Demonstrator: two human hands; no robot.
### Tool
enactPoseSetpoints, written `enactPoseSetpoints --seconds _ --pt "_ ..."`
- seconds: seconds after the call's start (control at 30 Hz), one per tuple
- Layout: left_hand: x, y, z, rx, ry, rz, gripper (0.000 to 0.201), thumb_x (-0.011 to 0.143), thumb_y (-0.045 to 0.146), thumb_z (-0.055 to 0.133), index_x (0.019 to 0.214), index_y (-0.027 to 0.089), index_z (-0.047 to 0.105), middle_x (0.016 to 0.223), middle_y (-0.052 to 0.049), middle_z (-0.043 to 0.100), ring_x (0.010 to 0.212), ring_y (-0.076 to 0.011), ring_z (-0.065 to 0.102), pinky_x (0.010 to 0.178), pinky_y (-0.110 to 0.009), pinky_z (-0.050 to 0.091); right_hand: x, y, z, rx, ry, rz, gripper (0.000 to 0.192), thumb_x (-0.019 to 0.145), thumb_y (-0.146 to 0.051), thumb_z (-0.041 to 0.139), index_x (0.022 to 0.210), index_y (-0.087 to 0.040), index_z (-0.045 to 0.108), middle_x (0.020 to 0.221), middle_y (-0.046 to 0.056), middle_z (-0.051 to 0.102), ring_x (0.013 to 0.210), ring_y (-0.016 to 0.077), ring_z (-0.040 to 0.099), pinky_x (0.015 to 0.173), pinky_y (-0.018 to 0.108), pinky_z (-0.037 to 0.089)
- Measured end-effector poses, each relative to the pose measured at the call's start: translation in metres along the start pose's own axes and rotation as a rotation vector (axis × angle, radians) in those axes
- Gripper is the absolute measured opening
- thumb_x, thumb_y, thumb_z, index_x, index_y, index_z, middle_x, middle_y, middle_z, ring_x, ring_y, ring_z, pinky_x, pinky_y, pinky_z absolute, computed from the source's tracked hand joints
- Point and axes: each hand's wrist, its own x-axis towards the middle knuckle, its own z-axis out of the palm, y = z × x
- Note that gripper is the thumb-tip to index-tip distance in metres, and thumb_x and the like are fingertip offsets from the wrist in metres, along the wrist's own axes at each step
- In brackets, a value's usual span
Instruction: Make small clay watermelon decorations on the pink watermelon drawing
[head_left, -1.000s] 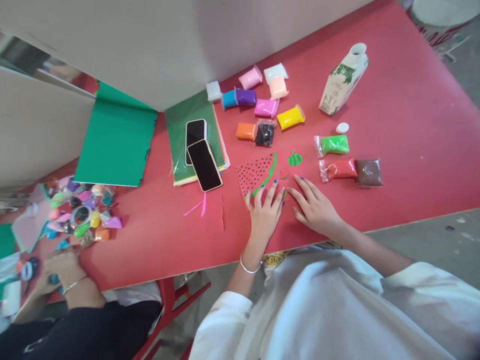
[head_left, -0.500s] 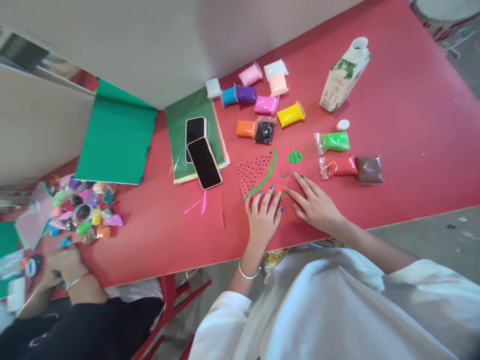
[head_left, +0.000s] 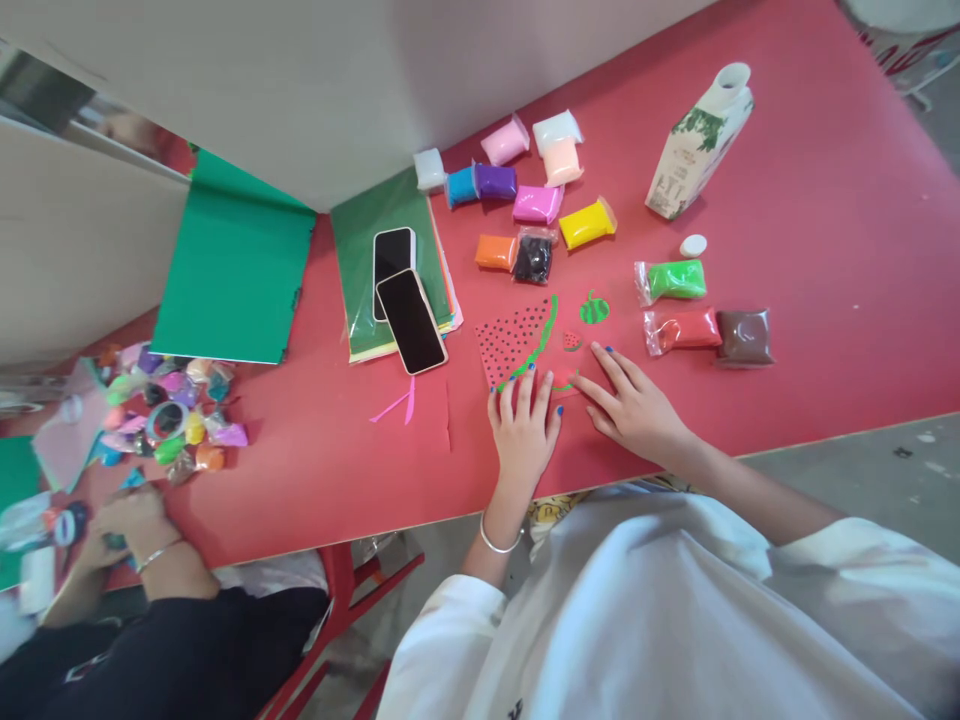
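Note:
A red sheet with a watermelon design lies flat before me. On it are a large dotted watermelon slice (head_left: 514,340) with a green rind, a small watermelon slice (head_left: 572,341) and a green striped whole watermelon (head_left: 594,308). My left hand (head_left: 523,425) rests with fingers apart on the sheet, its fingertips by the large slice's lower end. My right hand (head_left: 634,405) lies open to the right, the index fingertip touching the end of a thin green curved strip (head_left: 564,384). Part of that strip's surroundings sits between the two hands.
Packs of coloured clay, such as yellow (head_left: 588,223), black (head_left: 533,257), green (head_left: 676,280), red (head_left: 682,330) and brown (head_left: 744,338), lie beyond. A carton (head_left: 701,140) stands at right. Two phones (head_left: 412,321) rest on a green folder (head_left: 360,225). A co-worker's hands (head_left: 135,520) are at far left.
My left hand has shifted slightly left, uncovering more of the green curved strip. My right hand stays nearly in place. The view has moved a little.

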Motion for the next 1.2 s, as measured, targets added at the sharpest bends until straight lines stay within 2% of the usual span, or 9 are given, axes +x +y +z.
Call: enactPoseSetpoints --seconds 0.2,0.43,0.57,0.73,1.03,1.2 --pt "0.000 -0.001 0.002 -0.069 0.009 -0.054 0.059 0.092 0.042 0.046 0.144 0.016 0.038 0.144 -0.011 0.046 0.128 -0.0287 0.039 0.111 -0.048 0.029 0.000 -0.001 -0.001 0.013 -0.004 0.029 0.056 0.088 -0.029 0.056 0.142 -0.025 0.041 0.159 0.014 0.013 0.139 0.0338 0.030 0.106 0.049 0.039" --pt "0.004 0.001 0.003 -0.099 -0.011 -0.029 0.049 0.092 0.038 0.046 0.139 0.024 0.045 0.145 -0.007 0.046 0.128 -0.0284 0.039 0.111 -0.050 0.029 0.000 -0.002 -0.002 0.031 0.007 0.038 0.053 0.087 -0.027 0.058 0.138 -0.029 0.047 0.160 0.010 0.010 0.140 0.0344 0.030 0.105 0.049 0.041" --pt "0.001 0.002 0.004 -0.064 0.016 -0.029 0.047 0.091 0.037 0.048 0.137 0.025 0.049 0.142 -0.008 0.050 0.127 -0.0290 0.041 0.110 -0.051 0.029 0.000 -0.003 -0.002 0.038 0.005 0.043 0.053 0.086 -0.026 0.059 0.138 -0.029 0.048 0.160 0.009 0.010 0.139 0.0348 0.031 0.105 0.050 0.041" --pt "-0.001 0.003 0.004 -0.029 0.033 -0.013 0.052 0.091 0.042 0.048 0.140 0.024 0.045 0.141 -0.009 0.051 0.127 -0.0295 0.043 0.111 -0.052 0.027 0.001 -0.003 -0.004 0.037 -0.012 0.048 0.055 0.088 -0.026 0.057 0.141 -0.030 0.044 0.160 0.009 0.005 0.139 0.0347 0.032 0.106 0.049 0.040" --pt "-0.003 0.007 0.002 -0.019 0.011 -0.006 0.052 0.092 0.045 0.046 0.140 0.027 0.044 0.144 -0.006 0.049 0.129 -0.0281 0.042 0.114 -0.050 0.024 0.002 -0.008 0.000 0.023 0.011 0.092 0.064 0.086 -0.025 0.058 0.145 -0.035 0.035 0.160 0.007 0.003 0.136 0.0359 0.035 0.105 0.050 0.040" --pt "-0.007 0.009 0.000 -0.024 -0.004 0.049 0.053 0.092 0.046 0.044 0.142 0.028 0.041 0.142 -0.006 0.051 0.129 -0.0273 0.042 0.114 -0.048 0.024 0.001 -0.010 0.003 0.023 0.016 0.109 0.062 0.087 -0.026 0.057 0.145 -0.032 0.037 0.160 0.008 0.003 0.138 0.0366 0.032 0.106 0.051 0.039"
